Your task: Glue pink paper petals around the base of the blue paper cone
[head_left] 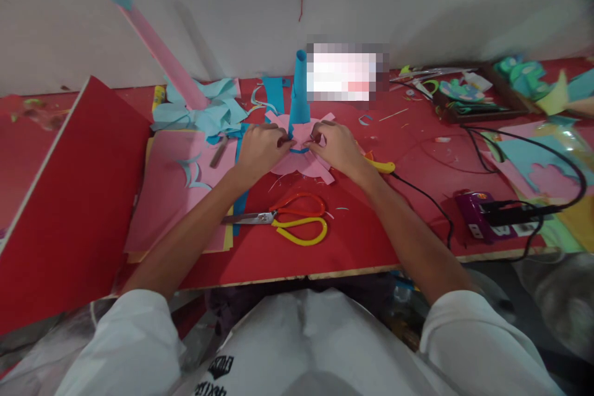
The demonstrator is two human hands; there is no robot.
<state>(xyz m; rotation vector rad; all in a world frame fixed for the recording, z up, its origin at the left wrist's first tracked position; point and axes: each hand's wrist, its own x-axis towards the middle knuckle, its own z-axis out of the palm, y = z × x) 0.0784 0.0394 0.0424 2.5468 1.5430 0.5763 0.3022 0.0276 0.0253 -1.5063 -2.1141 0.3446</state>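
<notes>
A blue paper cone (300, 90) stands upright on a pink paper cut-out (297, 164) with several strips spreading from it. My left hand (263, 145) and my right hand (338, 145) pinch a small pink paper piece (304, 132) from both sides, at the front of the cone's base. The fingers of both hands are closed on its edges. Scissors (299, 219) with one red and one yellow handle lie nearer to me. By my right wrist is a yellow tool (383, 166) with a black cord, probably a glue gun.
Pink sheets (158, 198) lie on the left beside a standing red board (69, 198). Behind them, a tall pink paper tube (162, 52) leans among crumpled light-blue paper. A purple box (480, 216), cables and a dark tray (482, 114) occupy the right. The table's front edge (278, 281) is close to me.
</notes>
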